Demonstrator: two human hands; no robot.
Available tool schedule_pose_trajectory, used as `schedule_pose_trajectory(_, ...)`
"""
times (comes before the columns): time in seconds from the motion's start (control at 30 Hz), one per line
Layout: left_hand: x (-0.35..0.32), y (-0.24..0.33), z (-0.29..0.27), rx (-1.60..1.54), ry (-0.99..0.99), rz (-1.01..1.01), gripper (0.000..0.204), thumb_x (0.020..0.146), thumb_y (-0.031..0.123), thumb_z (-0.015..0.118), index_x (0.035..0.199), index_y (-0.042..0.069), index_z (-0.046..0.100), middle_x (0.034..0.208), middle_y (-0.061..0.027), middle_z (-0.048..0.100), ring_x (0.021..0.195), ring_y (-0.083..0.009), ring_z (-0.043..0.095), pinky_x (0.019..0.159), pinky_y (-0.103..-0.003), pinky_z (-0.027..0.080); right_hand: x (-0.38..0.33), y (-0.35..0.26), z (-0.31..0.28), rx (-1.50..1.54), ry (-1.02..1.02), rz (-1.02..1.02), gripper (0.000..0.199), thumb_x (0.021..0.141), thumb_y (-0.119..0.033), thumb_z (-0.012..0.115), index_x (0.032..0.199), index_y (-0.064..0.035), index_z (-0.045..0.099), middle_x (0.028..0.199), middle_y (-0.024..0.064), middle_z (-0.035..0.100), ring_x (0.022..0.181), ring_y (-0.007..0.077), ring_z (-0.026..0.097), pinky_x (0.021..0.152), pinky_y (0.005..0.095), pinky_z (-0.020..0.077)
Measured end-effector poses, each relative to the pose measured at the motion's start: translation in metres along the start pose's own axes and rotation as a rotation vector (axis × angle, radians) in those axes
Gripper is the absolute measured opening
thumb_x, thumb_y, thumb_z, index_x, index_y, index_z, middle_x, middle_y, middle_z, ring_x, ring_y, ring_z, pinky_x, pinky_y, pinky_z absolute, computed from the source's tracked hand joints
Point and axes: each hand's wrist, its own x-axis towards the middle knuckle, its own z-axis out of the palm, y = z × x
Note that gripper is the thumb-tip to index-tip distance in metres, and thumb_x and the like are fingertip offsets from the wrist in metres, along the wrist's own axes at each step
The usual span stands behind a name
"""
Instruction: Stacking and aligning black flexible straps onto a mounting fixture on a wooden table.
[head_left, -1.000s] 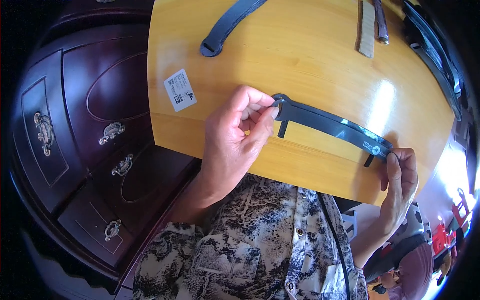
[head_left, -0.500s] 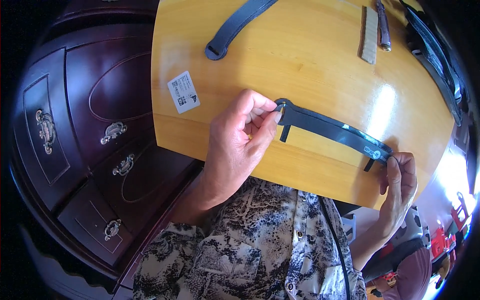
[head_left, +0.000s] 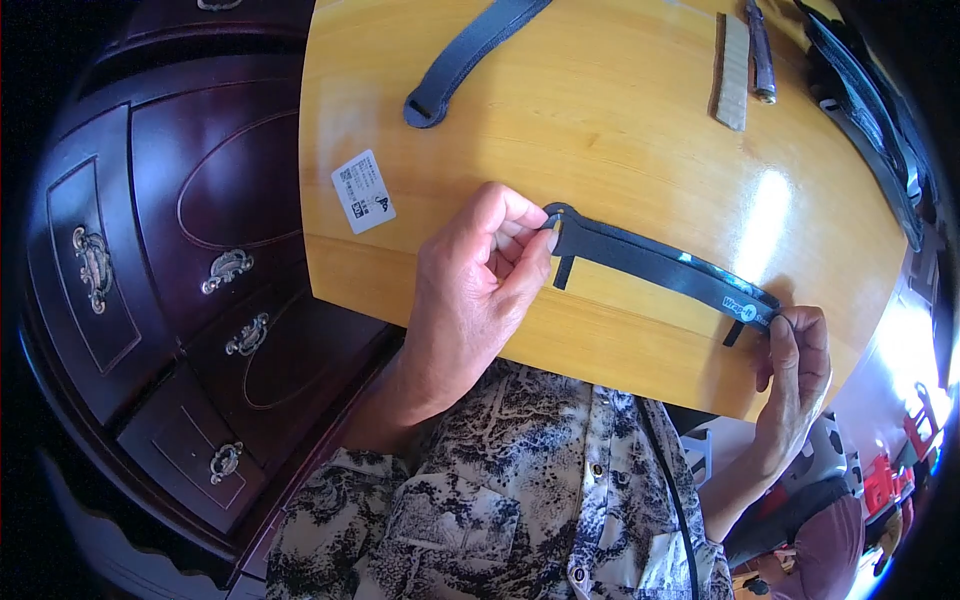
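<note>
A black strap (head_left: pixel 650 253) with a pale printed mark stretches slantwise over the yellow wooden table. Its rounded, slotted left end is pinched between thumb and forefinger of my left hand (head_left: pixel 482 272). Lower on the right, the thumb and fingers of my right hand (head_left: pixel 793 355) grip the other end, near the mark. A patterned lining shows along the strap's upper edge at the right. Short dark strips hang below the strap close to each end. Farther off, a second black strap (head_left: pixel 462 62) with a slotted end lies on the table.
A white printed label (head_left: pixel 363 191) is stuck on the table (head_left: pixel 400 270) at left. At far right lie a beige ribbed strip (head_left: pixel 734 75), a dark slim tool (head_left: pixel 761 55) and several bundled black straps (head_left: pixel 868 110). Dark drawers (head_left: pixel 195 230) stand along the left. A person (head_left: pixel 825 545) is at lower right.
My view has shifted very slightly. Both hands keep hold of the strap's ends, and the strap looks almost unchanged.
</note>
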Motion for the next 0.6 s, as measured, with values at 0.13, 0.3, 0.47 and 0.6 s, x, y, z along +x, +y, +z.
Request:
schedule_pose_trajectory(0.13, -0.0001, 0.0012, 0.0001, 0.042, 0.009, 0.024, 0.012, 0.083, -0.004, 0.063, 0.085, -0.001, 0.052, 0.070, -0.0044, 0.059, 0.060, -0.0059, 0.057, 0.050, -0.021, 0.046, -0.0016, -0.0014, -0.0007, -0.008, 0.002, 0.011, 0.013, 0.092, -0.019, 0.059, 0.090, -0.0069, 0.054, 0.069, -0.0043, 0.050, 0.053, 0.0012, 0.040, 0.045, 0.0160, 0.0292)
schedule_pose_trajectory(0.3, -0.0007, 0.0025, 0.0002, 0.067, 0.029, 0.051, 0.012, 0.083, -0.005, 0.062, 0.085, -0.001, 0.051, 0.070, -0.0046, 0.059, 0.058, -0.0059, 0.056, 0.049, -0.021, 0.045, -0.0025, -0.0016, 0.0001, -0.004, -0.007, 0.000, 0.014, 0.092, -0.019, 0.059, 0.090, -0.0065, 0.054, 0.069, -0.0040, 0.051, 0.053, 0.0013, 0.041, 0.045, 0.0162, 0.0294)
schedule_pose_trajectory(0.47, -0.0012, 0.0034, 0.0005, 0.030, 0.023, 0.057, 0.013, 0.083, -0.007, 0.060, 0.085, 0.000, 0.049, 0.070, -0.0039, 0.056, 0.056, -0.0057, 0.053, 0.049, -0.021, 0.044, -0.0054, -0.0022, -0.0009, -0.010, -0.003, -0.003, 0.014, 0.092, -0.019, 0.059, 0.090, -0.0064, 0.054, 0.068, -0.0038, 0.051, 0.053, 0.0013, 0.041, 0.045, 0.0161, 0.0297)
schedule_pose_trajectory(0.6, -0.0044, 0.0039, -0.0051, 0.097, -0.002, 0.102, 0.012, 0.082, -0.009, 0.059, 0.085, 0.000, 0.051, 0.070, -0.0038, 0.054, 0.056, -0.0063, 0.052, 0.050, -0.021, 0.042, -0.0055, -0.0010, 0.0031, 0.002, -0.010, -0.007, 0.014, 0.092, -0.019, 0.060, 0.090, -0.0062, 0.054, 0.068, -0.0038, 0.051, 0.053, 0.0014, 0.042, 0.045, 0.0160, 0.0296)
